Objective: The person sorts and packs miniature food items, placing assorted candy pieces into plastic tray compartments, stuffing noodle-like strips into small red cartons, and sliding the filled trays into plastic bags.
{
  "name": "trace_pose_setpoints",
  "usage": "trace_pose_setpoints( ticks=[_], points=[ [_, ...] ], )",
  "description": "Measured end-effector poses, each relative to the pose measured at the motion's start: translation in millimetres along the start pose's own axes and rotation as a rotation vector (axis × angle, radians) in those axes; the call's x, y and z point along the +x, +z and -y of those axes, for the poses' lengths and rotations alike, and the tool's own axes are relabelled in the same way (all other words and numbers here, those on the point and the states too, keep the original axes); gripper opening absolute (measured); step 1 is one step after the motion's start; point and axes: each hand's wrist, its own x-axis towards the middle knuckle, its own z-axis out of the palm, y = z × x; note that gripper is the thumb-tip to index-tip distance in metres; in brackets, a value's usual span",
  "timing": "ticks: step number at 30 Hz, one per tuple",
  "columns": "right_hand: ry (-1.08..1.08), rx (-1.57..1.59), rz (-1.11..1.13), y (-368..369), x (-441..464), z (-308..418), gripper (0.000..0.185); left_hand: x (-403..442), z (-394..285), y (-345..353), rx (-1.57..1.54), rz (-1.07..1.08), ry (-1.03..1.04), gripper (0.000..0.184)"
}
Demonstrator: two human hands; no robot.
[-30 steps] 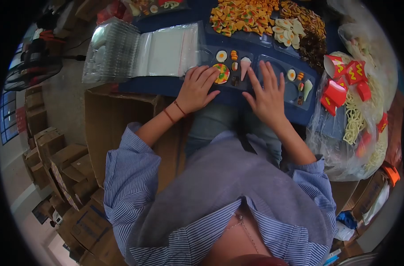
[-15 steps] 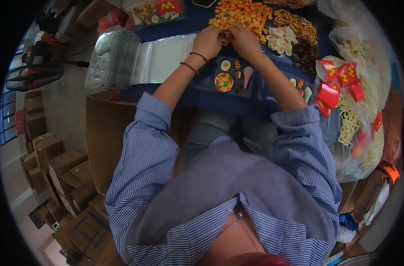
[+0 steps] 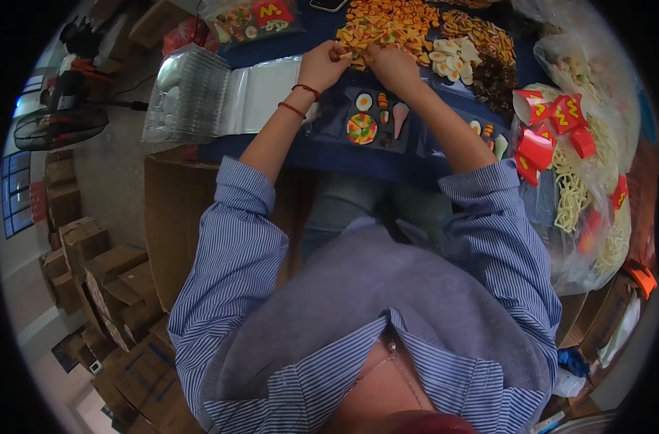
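Observation:
My left hand (image 3: 325,66) is at the near left edge of a pile of small orange pizza-slice pieces (image 3: 387,29), its fingers pinched on a small piece. Beside it my right hand (image 3: 394,68) touches the same pile, fingertips bent down among the pieces and partly hidden. Nearer to me lies a clear tray (image 3: 398,145) with a round pizza (image 3: 362,129), a fried egg (image 3: 363,102), a small burger and a pink cone (image 3: 400,119). A second tray with an egg (image 3: 475,127) is partly covered by my right forearm.
Stacked clear trays (image 3: 181,98) and plastic sleeves (image 3: 264,94) lie at the left. Egg pieces (image 3: 454,58) and dark pieces (image 3: 496,88) lie right of the pile. Red boxes (image 3: 536,148) and a plastic bag (image 3: 611,137) are further right. A filled bag (image 3: 250,20) lies at the back left.
Both hands have moved from the trays up to the orange pile. Since the middle frame, my left hand has drawn slightly left, apart from the right, with a small piece in its fingers.

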Motion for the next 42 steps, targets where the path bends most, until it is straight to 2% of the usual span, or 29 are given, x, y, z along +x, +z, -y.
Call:
trace_pose_setpoints(
  ticks=[1, 3, 4, 6, 7, 8, 9, 11, 13, 15, 16, 18, 20, 22, 24, 25, 26, 27, 28, 29, 30, 31, 33, 34, 36, 39, 41, 42],
  points=[
    [-0.002, 0.002, -0.002, 1, 0, 0, 0.024, -1, -2, -4, 0.003, -0.002, 0.000, 0.023],
    [-0.084, 0.043, -0.136, 2, 0, -2, 0.023, -11, -10, -11, -0.395, 0.075, -0.226, 0.021],
    [-0.078, 0.040, -0.138, 0, -2, -2, 0.023, -19, -16, -12, -0.397, 0.080, -0.221, 0.021],
    [-0.128, 0.262, -0.322, -8, -10, -11, 0.020, -41, -34, -7, -0.427, 0.009, -0.115, 0.019],
    [-0.108, 0.241, -0.315, -13, -16, -21, 0.020, -55, -48, -4, -0.348, -0.024, -0.031, 0.019],
    [-0.097, 0.419, -0.324, -20, -24, -32, 0.019, -69, -67, -2, -0.274, -0.053, 0.057, 0.020],
    [-0.082, 0.595, -0.335, -31, -31, -45, 0.018, -82, -88, 1, -0.347, -0.004, 0.020, 0.021],
    [0.017, 0.582, -0.339, -77, -80, -55, 0.018, -105, -128, 12, -0.501, 0.141, -0.028, 0.020],
    [0.192, 0.678, -0.321, -99, -131, -75, 0.018, -118, -134, 51, -0.397, 0.156, 0.178, 0.017],
    [0.316, 0.747, -0.203, -106, -183, -83, 0.016, -122, -145, 74, -0.278, 0.174, 0.326, 0.015],
    [0.377, 0.794, -0.171, -109, -205, -85, 0.015, -121, -146, 78, -0.284, 0.180, 0.325, 0.015],
    [0.436, 0.847, -0.137, -109, -236, -81, 0.014, -116, -146, 84, -0.089, 0.163, 0.376, 0.014],
    [0.566, 1.105, -0.121, -108, -254, -80, 0.013, -116, -148, 83, -0.169, 0.207, 0.307, 0.011],
    [0.585, 1.094, -0.188, -103, -263, -82, 0.012, -117, -160, 84, -0.252, 0.263, 0.243, 0.009],
    [0.602, 1.080, -0.257, -103, -267, -82, 0.011, -118, -181, 93, -0.460, 0.372, 0.134, 0.008],
    [0.480, 0.821, -0.290, -103, -265, -81, 0.011, -117, -181, 104, -0.460, 0.378, 0.137, 0.008],
    [0.359, 0.562, -0.312, -103, -266, -81, 0.010, -117, -175, 121, -0.264, 0.355, 0.311, 0.009],
    [0.363, 0.561, -0.312, -102, -266, -84, 0.010, -115, -177, 127, -0.067, 0.325, 0.482, 0.009],
    [0.232, 0.446, -0.316, -98, -265, -89, 0.012, -118, -176, 131, -0.068, 0.329, 0.482, 0.009],
    [0.104, 0.334, -0.319, -94, -264, -92, 0.013, -120, -172, 134, -0.085, 0.241, 0.533, 0.010],
    [0.110, 0.340, -0.315, -90, -264, -93, 0.013, -123, -171, 132, -0.101, 0.154, 0.581, 0.010],
    [0.058, 0.349, -0.315, -88, -264, -95, 0.014, -126, -169, 131, -0.101, 0.162, 0.574, 0.010],
    [0.008, 0.359, -0.309, -85, -264, -97, 0.015, -130, -165, 128, -0.082, 0.056, 0.730, 0.013],
    [-0.027, 0.356, -0.295, -85, -263, -98, 0.015, -132, -163, 129, -0.084, 0.058, 0.726, 0.013],
    [-0.062, 0.356, -0.282, -84, -263, -101, 0.016, -134, -157, 131, 0.017, 0.051, 0.875, 0.022],
    [-0.044, 0.373, -0.206, -86, -264, -102, 0.015, -134, -152, 132, 0.106, 0.064, 0.898, 0.028],
    [0.227, 0.697, -0.189, -98, -265, -99, 0.015, -135, -150, 132, 0.143, 0.059, 0.922, 0.028],
    [0.226, 0.696, -0.186, -106, -269, -100, 0.015, -135, -149, 131, 0.184, 0.050, 0.943, 0.028]
  ],
)
